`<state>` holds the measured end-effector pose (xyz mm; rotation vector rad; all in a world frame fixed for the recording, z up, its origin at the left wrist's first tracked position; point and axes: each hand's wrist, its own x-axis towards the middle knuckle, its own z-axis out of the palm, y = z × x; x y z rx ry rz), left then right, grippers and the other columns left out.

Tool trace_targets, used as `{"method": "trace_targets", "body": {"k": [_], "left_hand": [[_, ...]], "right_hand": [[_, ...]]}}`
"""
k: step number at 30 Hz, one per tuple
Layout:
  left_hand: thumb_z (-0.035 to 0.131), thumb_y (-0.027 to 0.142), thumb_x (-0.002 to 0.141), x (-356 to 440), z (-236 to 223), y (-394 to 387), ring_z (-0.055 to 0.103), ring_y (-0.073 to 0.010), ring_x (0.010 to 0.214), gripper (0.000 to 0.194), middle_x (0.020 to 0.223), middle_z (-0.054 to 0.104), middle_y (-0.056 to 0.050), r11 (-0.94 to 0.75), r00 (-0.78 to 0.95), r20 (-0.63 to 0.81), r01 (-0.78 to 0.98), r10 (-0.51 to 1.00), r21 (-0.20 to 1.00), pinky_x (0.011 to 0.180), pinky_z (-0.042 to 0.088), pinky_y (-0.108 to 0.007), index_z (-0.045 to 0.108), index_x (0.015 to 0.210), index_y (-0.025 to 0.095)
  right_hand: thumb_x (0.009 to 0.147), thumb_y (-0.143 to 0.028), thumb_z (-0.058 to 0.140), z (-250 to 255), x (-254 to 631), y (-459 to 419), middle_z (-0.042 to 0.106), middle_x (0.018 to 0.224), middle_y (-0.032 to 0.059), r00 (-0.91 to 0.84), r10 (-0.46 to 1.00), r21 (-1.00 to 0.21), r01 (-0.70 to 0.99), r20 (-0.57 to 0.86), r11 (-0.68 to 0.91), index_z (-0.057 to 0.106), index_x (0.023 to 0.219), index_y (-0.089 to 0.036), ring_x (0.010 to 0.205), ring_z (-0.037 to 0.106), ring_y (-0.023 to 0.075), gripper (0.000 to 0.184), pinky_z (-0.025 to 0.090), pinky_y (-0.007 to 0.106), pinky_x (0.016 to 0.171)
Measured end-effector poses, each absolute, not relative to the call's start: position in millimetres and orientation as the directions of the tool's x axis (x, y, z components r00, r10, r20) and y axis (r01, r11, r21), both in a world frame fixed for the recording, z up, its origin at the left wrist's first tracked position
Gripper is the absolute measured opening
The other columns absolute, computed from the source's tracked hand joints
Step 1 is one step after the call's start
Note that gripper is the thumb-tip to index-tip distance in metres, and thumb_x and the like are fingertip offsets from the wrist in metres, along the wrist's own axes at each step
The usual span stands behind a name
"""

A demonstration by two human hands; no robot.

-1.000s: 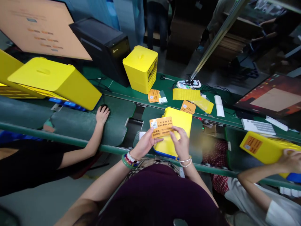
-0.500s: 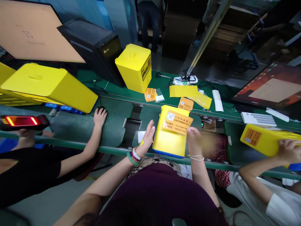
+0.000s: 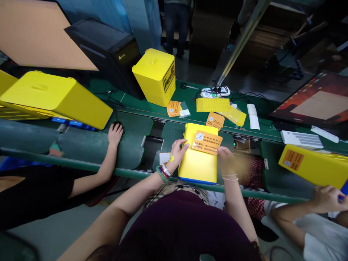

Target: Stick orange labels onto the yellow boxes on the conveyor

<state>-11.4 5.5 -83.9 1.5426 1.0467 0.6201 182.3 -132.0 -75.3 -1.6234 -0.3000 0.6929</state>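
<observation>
Orange label card (image 3: 207, 142) lying on a yellow plastic case (image 3: 198, 166) on the green conveyor belt (image 3: 170, 132). Your left hand (image 3: 176, 155) rests open against the case; your right hand's fingers (image 3: 222, 153) meet the card's lower corner, whether pinching you cannot tell. Thin, light, stiff card: take it by its edges, and the smooth, bulky case by its sides.

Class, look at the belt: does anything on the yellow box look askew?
The orange label on the yellow box sits tilted, its right end overhanging the box's edge, between the left hand and right hand.
</observation>
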Motion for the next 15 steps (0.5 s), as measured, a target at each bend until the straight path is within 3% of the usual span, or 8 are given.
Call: {"method": "trace_targets", "body": {"k": [6,15], "left_hand": [[0.064,0.029,0.081,29,-79,37,0.057,-0.0203,0.095,0.012,0.088,0.061,-0.005,-0.056,0.451,-0.068,0.254,0.89,0.966,0.09,0.044,-0.035,0.066,0.076,0.018],[0.065,0.025,0.079,33,-85,46,0.055,-0.019,0.086,0.014,0.076,0.059,-0.001,-0.041,0.388,-0.107,0.354,0.916,0.934,0.082,0.044,-0.032,0.064,0.066,0.02]], "right_hand": [[0.063,-0.04,0.074,-65,193,-108,0.063,0.07,0.0003,0.753,0.611,-0.967,-0.139,-0.243,-0.214,0.064,0.068,-0.017,0.07,0.054,0.015,0.025,0.045,0.03,0.072],[0.062,-0.042,0.075,-87,200,-92,0.061,0.073,0.0004,0.782,0.578,-0.956,-0.076,-0.232,-0.282,0.064,0.07,-0.018,0.071,0.053,0.0152,0.028,0.044,0.03,0.071]]}}
